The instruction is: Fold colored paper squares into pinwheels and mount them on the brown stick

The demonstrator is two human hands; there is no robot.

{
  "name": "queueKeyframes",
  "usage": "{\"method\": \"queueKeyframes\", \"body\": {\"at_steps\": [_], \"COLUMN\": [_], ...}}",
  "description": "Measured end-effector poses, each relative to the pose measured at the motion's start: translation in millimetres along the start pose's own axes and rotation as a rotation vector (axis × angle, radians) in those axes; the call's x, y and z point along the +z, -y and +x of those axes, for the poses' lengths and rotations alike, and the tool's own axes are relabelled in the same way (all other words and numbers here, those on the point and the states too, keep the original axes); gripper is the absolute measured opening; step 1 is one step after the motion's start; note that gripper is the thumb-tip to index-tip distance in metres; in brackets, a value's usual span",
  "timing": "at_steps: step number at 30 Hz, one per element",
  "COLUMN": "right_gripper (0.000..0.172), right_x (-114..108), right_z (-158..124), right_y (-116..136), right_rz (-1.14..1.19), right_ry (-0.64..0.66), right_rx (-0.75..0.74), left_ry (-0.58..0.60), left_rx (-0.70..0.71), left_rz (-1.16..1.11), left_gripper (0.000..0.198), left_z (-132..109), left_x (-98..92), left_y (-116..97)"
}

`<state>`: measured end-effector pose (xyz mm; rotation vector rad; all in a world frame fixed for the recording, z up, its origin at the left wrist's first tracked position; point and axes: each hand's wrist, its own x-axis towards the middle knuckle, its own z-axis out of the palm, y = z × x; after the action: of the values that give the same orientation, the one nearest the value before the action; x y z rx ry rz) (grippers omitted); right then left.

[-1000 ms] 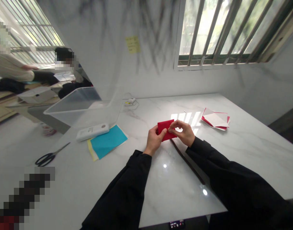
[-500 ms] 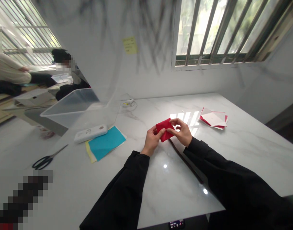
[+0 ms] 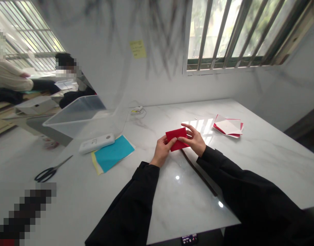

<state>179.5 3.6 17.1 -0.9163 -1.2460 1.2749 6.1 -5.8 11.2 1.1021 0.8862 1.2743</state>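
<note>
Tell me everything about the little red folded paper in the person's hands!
The red folded paper is a small, flat, roughly rectangular piece, bright red, thin with crisp edges. It is held up just above the white marble table, tilted a little. The left hand pinches its lower left side, and the right hand pinches its right side, thumbs meeting near the middle. A dark strip lies on the table below it.

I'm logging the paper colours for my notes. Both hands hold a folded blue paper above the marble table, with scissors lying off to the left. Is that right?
Not quite. In the head view the folded paper pinched between the left hand and the right hand is red; the blue sheet lies flat on the marble table. The scissors do lie to the left.
</note>
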Motion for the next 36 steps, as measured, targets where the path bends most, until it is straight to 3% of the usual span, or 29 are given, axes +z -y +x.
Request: {"method": "queueKeyframes", "body": {"at_steps": [10,30,36], "right_gripper": [0.065,0.051,0.049], "right_x": [-0.8,0.5,-5.6], "right_z": [1.6,3.3,5.9], "right_y": [-2.5,-7.2,-9.2], "right_rz": [-0.094,-0.152,-0.116], "right_ry": [0.019,-0.006,0.068], "right_rx": [-0.071,-0.102,-0.017], "left_ry": [-0.023,-0.035,-0.02], "left_rx": [0.035,0.05,0.058], "left_rz": [0.094,0.14,0.142], "left_gripper": [0.048,0.048,0.042], "left_z": [-1.1,-1.8,-0.3], "left_x": [-0.7,0.8,0.5], "left_y": [-4.3,-5.5,-6.9]}}
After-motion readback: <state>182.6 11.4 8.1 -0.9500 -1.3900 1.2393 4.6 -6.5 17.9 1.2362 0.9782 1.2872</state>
